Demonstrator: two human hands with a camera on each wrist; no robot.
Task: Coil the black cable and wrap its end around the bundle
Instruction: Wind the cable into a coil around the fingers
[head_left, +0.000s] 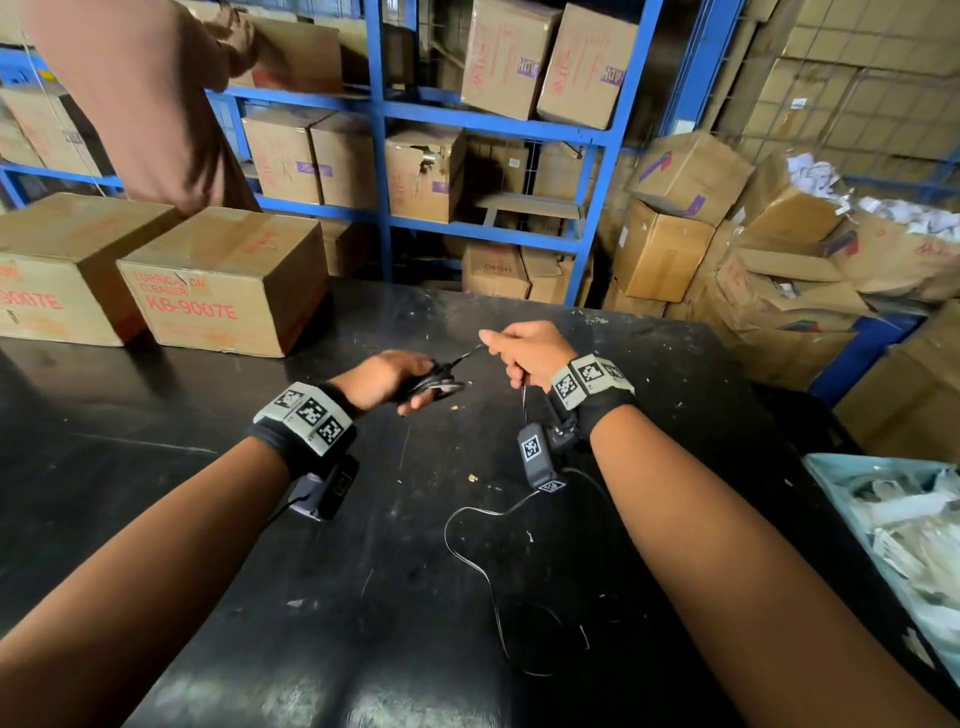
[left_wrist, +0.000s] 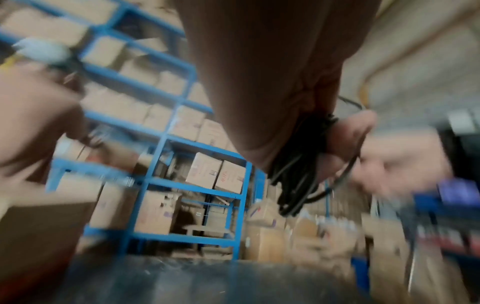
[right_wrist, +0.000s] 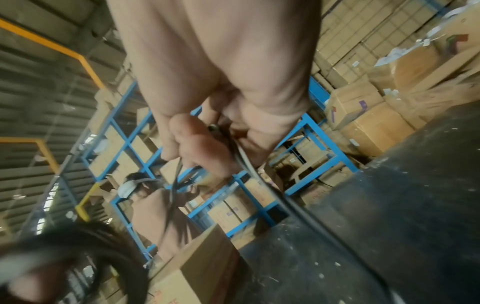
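Observation:
My left hand (head_left: 395, 376) grips a small coiled bundle of black cable (head_left: 436, 384) above the black table; the left wrist view shows the loops of the cable bundle (left_wrist: 298, 174) squeezed between thumb and fingers. A taut strand runs from the bundle to my right hand (head_left: 519, 353), which pinches the cable in curled fingers. In the right wrist view the cable (right_wrist: 244, 162) passes through the right hand's fist. From that hand the loose cable (head_left: 488, 577) hangs down and trails in curves over the table toward me.
The black table (head_left: 208, 519) carries two cardboard boxes (head_left: 223, 280) at the back left. Another person in a brown sleeve (head_left: 140, 98) stands behind them. Blue shelving (head_left: 384, 156) with cartons fills the back, stacked boxes sit right, a light blue bin (head_left: 893, 519) at the right edge.

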